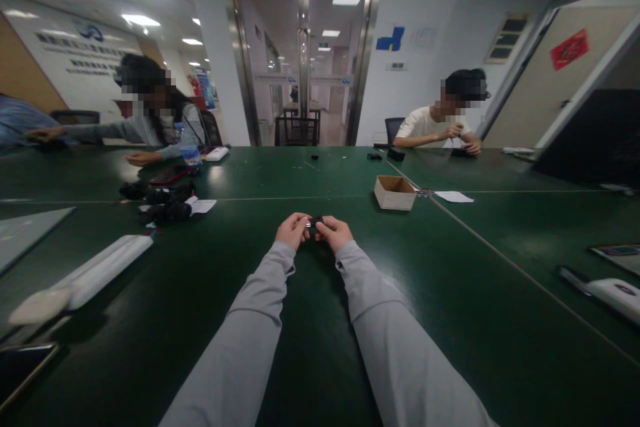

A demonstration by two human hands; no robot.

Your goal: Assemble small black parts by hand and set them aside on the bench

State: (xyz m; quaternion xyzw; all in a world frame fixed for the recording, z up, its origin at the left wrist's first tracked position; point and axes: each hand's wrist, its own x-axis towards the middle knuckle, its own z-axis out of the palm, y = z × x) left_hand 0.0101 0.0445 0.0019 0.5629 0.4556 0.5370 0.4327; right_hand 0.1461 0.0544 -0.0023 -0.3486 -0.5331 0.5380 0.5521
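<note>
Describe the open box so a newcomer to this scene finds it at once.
From the glass double door, come down to the green table, then look beyond and to the right of the right hand. The box is pale outside, brown inside. Its raised walls set it apart from the flat white sheet to its right.

Both arms in loose light-grey long sleeves (250,320), extended forward, converging at centre. Left bare hand (292,231) and right bare hand (334,233) nearly meet, fingers curled inward, thumbs and fingertips closed in a pinch grip. Cuffs sit at wrists.
</note>
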